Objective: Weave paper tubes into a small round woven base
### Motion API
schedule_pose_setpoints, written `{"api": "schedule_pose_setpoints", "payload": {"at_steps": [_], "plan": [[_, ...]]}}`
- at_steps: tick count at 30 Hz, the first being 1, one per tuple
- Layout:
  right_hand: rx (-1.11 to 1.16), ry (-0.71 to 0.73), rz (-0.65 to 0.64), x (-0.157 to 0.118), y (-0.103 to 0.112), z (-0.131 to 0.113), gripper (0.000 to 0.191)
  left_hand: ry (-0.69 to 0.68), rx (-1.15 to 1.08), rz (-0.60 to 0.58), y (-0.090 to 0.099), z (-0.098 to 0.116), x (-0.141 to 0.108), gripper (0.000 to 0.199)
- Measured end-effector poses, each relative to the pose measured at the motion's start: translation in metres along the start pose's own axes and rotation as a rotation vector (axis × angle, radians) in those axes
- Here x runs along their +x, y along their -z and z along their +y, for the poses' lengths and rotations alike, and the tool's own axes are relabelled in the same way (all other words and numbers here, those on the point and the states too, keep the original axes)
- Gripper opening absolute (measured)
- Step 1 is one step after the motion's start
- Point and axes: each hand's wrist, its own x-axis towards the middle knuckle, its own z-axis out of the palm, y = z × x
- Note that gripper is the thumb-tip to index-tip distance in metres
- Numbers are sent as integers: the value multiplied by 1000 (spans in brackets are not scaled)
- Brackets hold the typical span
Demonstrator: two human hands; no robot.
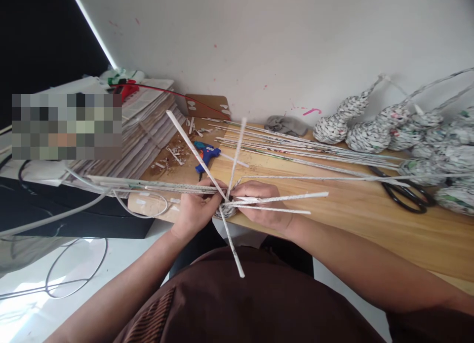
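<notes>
A small woven paper piece sits at the table's front edge, mostly hidden by my hands. Rolled paper sticks fan out from it in several directions. My left hand is closed around its left side, thumb pressed near the centre, with a bundle of long paper sticks running leftward by its fingers. From the right, my right hand pinches a paper stick at the weave. Two short paper sticks cross over this hand. A longer one stretches far right behind it.
Behind my hands lie a blue glue gun, paper scraps and long paper sticks. Black-handled scissors and woven gourd-shaped pieces are on the right. Stacked paper and a white cable occupy the left.
</notes>
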Motion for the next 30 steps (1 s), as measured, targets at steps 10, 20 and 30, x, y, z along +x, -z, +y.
{"api": "schedule_pose_setpoints", "payload": {"at_steps": [10,20,30], "plan": [[49,22,-2,2,-1,6,8,-14,-8,-231,13,-2,19,6],[-154,50,229,4,2,4,36,-215,359,107,-2,-9,5,6],[-501,96,95,2,1,1,6,-335,507,34,-4,5,-1,7]]}}
